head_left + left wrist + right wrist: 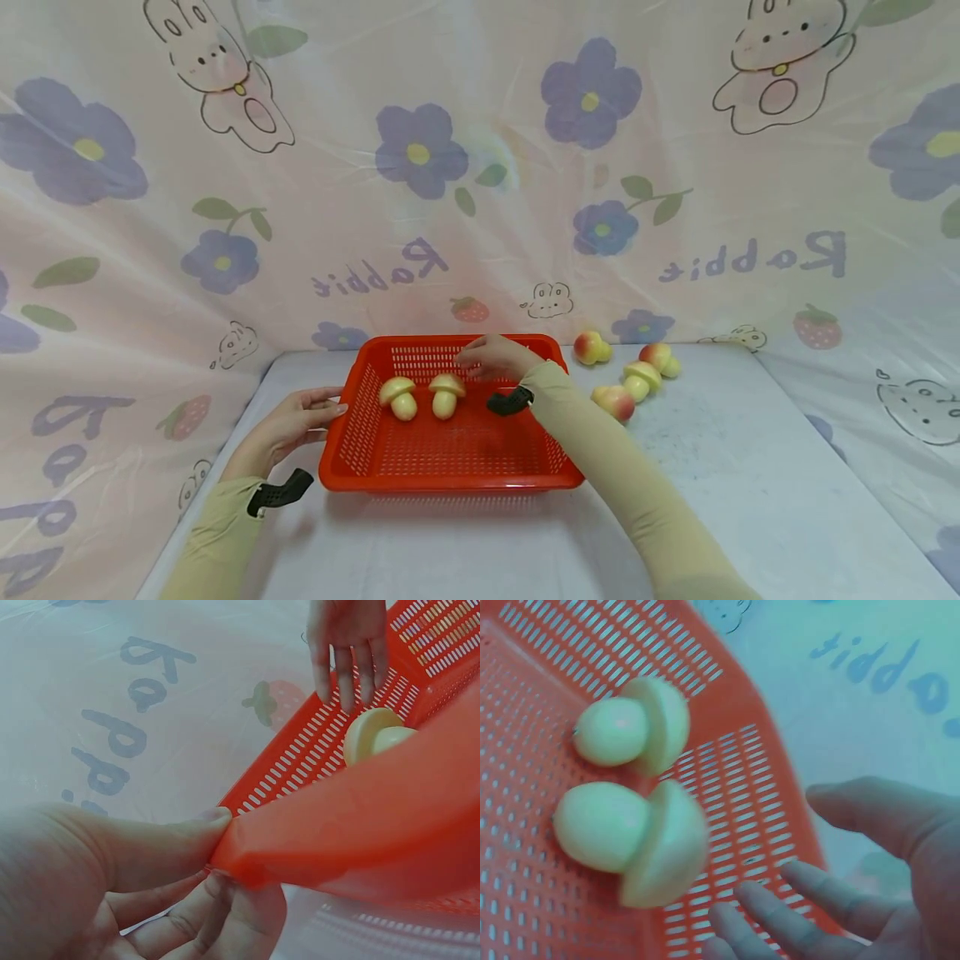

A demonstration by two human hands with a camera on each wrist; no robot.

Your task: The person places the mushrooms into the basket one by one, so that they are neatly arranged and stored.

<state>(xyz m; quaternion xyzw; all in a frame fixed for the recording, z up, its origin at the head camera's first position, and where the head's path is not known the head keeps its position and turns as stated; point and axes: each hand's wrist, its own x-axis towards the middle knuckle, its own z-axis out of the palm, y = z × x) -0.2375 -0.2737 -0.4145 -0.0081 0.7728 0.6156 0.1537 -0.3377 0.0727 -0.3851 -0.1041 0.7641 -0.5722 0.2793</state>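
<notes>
A red plastic basket (pixel 457 482) with slotted walls stands on the table. Two toy mushrooms, one on the left (pixel 403 405) and one on the right (pixel 445 403), lie inside it towards the back left. My left hand (pixel 294 421) is at the basket's left side; in the left wrist view its thumb and fingers pinch the rim. Over the back part of the basket hovers my right hand (pixel 498 357), fingers loosely extended and holding nothing. The right wrist view shows both mushrooms (pixel 604 825) close to that hand, apart from its fingers.
Several more toy mushrooms (pixel 641 380) with yellow and reddish caps lie on the white table (pixel 720 467) to the right of the basket. A curtain (pixel 510 208) printed with flowers and rabbits hangs behind the table and along its sides.
</notes>
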